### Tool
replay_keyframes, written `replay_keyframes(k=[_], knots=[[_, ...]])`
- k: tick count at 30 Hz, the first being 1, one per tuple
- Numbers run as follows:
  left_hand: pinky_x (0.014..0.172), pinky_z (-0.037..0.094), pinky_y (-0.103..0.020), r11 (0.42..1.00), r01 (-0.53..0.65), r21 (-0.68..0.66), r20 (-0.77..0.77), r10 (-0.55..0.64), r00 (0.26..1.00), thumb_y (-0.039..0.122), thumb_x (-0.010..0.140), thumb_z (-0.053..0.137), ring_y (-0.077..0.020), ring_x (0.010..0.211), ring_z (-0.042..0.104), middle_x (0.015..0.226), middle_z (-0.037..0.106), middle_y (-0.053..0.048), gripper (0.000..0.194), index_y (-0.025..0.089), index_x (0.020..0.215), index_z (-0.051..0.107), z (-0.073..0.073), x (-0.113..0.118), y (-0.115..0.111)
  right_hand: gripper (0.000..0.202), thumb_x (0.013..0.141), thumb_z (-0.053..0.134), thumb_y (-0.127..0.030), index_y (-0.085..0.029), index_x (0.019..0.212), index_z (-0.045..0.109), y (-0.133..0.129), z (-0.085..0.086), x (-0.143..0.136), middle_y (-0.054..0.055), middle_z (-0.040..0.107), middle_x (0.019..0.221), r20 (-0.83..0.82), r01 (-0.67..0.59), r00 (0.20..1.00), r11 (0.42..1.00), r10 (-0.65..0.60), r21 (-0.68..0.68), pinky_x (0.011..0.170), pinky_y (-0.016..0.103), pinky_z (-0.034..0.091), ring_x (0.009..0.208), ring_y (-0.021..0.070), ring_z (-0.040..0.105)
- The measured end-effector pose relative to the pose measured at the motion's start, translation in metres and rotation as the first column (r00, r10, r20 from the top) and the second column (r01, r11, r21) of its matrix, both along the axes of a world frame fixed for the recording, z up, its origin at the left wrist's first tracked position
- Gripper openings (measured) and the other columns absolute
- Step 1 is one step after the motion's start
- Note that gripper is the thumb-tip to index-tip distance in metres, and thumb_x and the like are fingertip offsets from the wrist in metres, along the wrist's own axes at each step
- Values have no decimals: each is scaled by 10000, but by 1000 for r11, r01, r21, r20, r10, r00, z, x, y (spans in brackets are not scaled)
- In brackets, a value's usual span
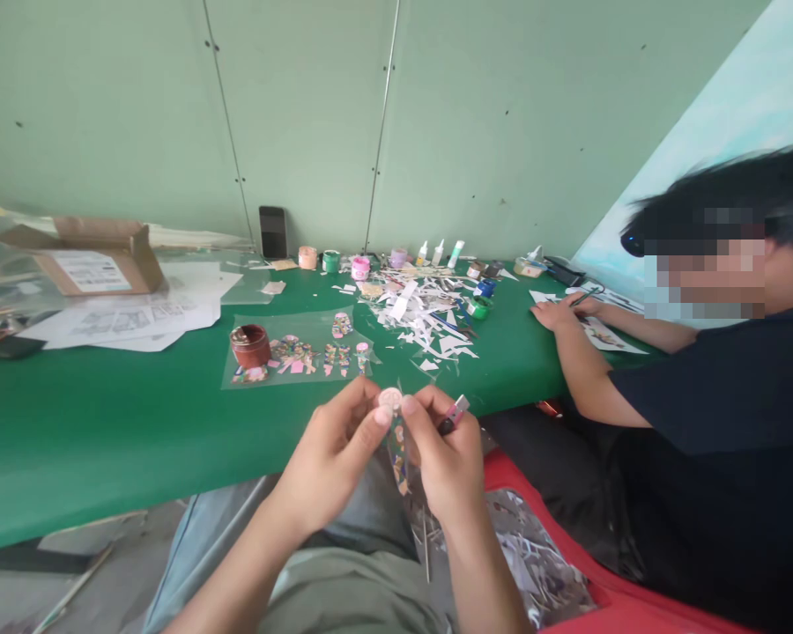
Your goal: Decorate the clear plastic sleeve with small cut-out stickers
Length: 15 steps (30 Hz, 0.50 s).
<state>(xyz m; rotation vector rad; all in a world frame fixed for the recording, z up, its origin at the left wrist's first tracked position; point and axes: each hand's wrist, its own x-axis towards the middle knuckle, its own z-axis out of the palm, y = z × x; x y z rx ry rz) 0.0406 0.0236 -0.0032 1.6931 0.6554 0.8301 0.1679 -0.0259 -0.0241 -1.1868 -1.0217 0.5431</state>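
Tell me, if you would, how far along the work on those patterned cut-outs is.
Several patterned cut-outs lie on the clear sheet, apparently done, with white scraps heaped beyond. The left hand and right hand hold another patterned piece. That one seems left to finish, since both hands are on it; whether more remain, I cannot tell.

Tabletop (264, 440): green, smooth, soft sheen. Carton (106, 260): brown cardboard, matt, with a white label. Scraps (423, 308): white, matt, paper-like. Sheet (287, 352) under the painted cutouts (295, 354): clear plastic, glossy. Phone (273, 232): dark, smooth, glossy face. Wall panels (304, 114): pale green, flat, matt. Chair (535, 502): red, smooth, plastic-looking. Trousers (211, 537): blue cloth, matt.
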Motion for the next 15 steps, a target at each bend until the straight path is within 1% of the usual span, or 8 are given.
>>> replay_keyframes(k=[2,5,6,8,10,11,12,15], knots=[[514,336,-226,999,-49,5,20,49,999,469,985,475,-102,522,398,589,444,72,341,198,783,520,3,1,1,419,907,596,-466,-222,604,441,-4,2,-4,-95,312,490,5,-32,999,999,32,8,447,224,258,456,81,267],[508,353,-225,1000,-13,-26,11,14,1000,427,988,455,-107,519,424,565,445,64,359,206,706,468,6,3,1,435,908,616,-505,-214,631,449,-9,3,-7,-96,304,531,-70,-172,982,985,173,14,421,217,195,452,67,209],[507,354,-225,1000,-12,-29,18,12,1000,419,985,456,-108,521,429,565,452,60,360,208,694,461,6,2,1,431,906,611,-548,-213,671,473,-10,3,-7,-96,309,553,-137,-253,957,967,254,26,413,213,173,451,64,193],[515,352,-225,1000,-27,-10,36,27,999,419,983,459,-108,532,429,574,464,53,368,208,681,455,7,0,1,431,900,580,-630,-223,782,502,-12,1,-6,-91,355,611,-301,-410,859,909,413,76,404,202,153,450,60,187],[524,341,-226,999,-45,19,57,44,997,435,987,463,-106,546,405,590,456,52,380,206,685,455,8,-4,0,397,919,559,-622,-239,839,493,-13,1,-4,-80,412,666,-398,-475,778,870,486,135,402,195,164,446,55,211],[528,332,-226,998,-47,30,65,45,997,445,989,469,-105,556,388,599,442,53,387,205,686,453,9,-7,0,368,940,555,-583,-238,830,491,-13,1,-4,-76,427,677,-394,-463,783,874,481,147,406,194,178,446,54,232],[532,323,-226,998,-43,38,71,40,997,453,991,473,-104,567,370,609,426,54,395,204,686,450,10,-9,-1,344,962,554,-532,-231,807,494,-14,2,-4,-73,431,669,-356,-437,814,888,459,145,411,196,192,447,54,254],[541,303,-229,999,-6,51,81,2,997,460,1000,479,-105,592,331,637,399,55,400,199,697,456,13,-15,-5,364,1007,534,-444,-205,733,520,-17,6,-6,-70,396,600,-164,-353,916,930,366,103,426,203,222,465,62,297]])
